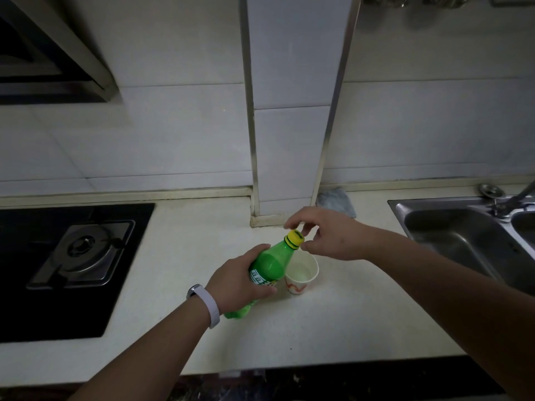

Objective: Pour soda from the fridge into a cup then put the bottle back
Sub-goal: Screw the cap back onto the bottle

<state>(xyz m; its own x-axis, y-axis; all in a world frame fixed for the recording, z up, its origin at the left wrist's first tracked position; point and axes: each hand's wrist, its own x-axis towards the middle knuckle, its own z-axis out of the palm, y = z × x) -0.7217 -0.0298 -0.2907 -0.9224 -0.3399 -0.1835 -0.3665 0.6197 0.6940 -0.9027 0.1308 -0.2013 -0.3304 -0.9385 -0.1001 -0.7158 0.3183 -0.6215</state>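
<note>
The green soda bottle (267, 266) is out of the fridge and tilted over the pale counter (362, 314), its neck leaning toward the back wall and its base low near the left wrist. The left hand (241, 282) grips it round the labelled middle, fingers and thumb curled about the body. The yellow cap (295, 239) sits on the neck, and the right hand (327, 234) arches over it with thumb and fingers curved close about the cap; whether they actually pinch it or only hover just beside it cannot be told. The paper cup (301, 274) stands upright on the counter directly under the bottle's neck, midway between the gas hob (84, 253) at the counter's left end and the steel sink (463, 238) at its right end. A pale, clear layer seems to lie in the bottom of the cup, so the pour may be done and the cap going back on; equally this could be the cap about to come off, and the view does not settle it. Returning the bottle to the fridge is plainly left to do.
</note>
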